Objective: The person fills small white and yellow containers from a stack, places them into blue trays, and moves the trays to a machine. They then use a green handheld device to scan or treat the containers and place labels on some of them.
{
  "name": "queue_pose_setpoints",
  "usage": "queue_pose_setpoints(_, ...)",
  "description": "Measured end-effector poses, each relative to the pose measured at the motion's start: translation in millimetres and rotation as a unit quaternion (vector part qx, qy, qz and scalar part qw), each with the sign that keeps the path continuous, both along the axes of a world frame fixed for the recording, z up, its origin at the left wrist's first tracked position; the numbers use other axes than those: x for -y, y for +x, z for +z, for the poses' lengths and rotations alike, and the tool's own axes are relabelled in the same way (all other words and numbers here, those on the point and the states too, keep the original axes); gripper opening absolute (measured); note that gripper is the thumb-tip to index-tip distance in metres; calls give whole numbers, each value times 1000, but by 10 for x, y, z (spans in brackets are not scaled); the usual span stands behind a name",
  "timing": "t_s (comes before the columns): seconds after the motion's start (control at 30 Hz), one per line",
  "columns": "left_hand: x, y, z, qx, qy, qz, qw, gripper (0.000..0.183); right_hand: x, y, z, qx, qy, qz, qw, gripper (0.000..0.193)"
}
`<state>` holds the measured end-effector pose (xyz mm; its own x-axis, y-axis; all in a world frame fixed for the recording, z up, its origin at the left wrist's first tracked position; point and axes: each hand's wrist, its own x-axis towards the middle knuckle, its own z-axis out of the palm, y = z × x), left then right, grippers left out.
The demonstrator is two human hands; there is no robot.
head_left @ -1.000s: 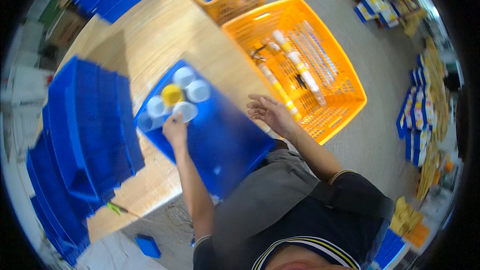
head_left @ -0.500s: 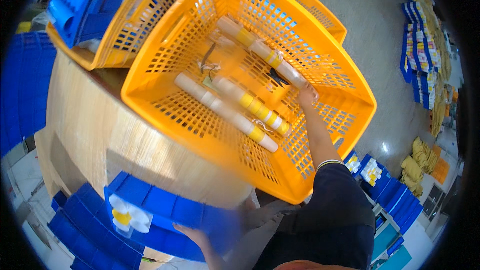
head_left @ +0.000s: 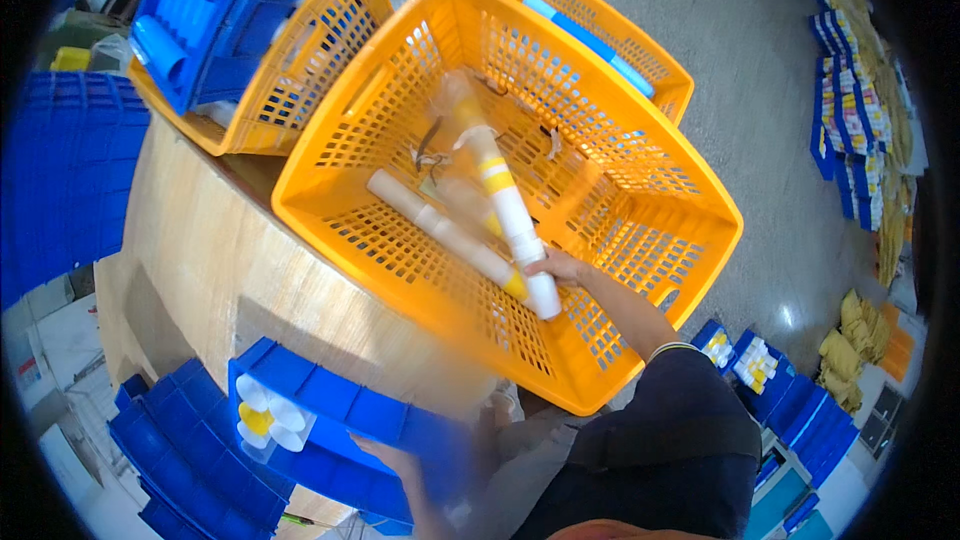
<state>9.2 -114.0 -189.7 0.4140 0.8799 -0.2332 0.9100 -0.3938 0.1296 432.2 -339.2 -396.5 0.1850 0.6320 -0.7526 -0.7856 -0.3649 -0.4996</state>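
Inside a large yellow-orange perforated plastic crate (head_left: 690,230), my right hand (head_left: 560,267) is closed round the near end of a long tube with white and yellow bands (head_left: 512,212). The tube's far end is smeared by motion. A second pale banded tube (head_left: 445,232) lies along the crate's left side, with another blurred between the two. My left hand (head_left: 395,462) is low in the view, fingers stretched out against a blue plastic bin (head_left: 345,420). A cluster of white and yellow round-ended pieces (head_left: 268,418) sits in that bin.
A light wooden tabletop (head_left: 240,260) lies left of the crate. Another yellow crate (head_left: 300,70) holding blue trays (head_left: 215,20) stands at upper left; a third crate (head_left: 590,5) behind has a blue tube (head_left: 590,40) in it. Blue bins (head_left: 785,400) stand at right.
My right hand has moved left and toward me, swinging the near end of the far-side tube across the crate. The left hand stays by the blue bin. The view has shifted slightly.
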Motion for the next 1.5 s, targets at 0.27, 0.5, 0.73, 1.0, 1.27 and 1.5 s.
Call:
queue_pose_setpoints(0.27,-78,522,919,245,-20,165,955,50,-37,-419,1796,193,108,53,974,91)
queue_pose_setpoints(0.5,-58,1173,2158,537,-45,-86,838,52,-542,-902,2951,392,124,22,911,78)
queue_pose_setpoints(0.73,-75,1084,3006,745,-224,-245,578,96,-1000,-1685,3202,596,118,-9,794,76)
queue_pose_setpoints(1.0,-560,-60,2275,638,-532,159,535,53,-1362,-2322,3924,712,254,33,654,66)
queue_pose_setpoints(1.27,-244,-1030,2304,649,-647,284,281,72,-2228,-3048,3707,240,437,152,853,54)
queue_pose_setpoints(1.5,-63,-1311,2739,743,-508,392,190,66,-2108,-3594,2693,709,169,491,477,31)
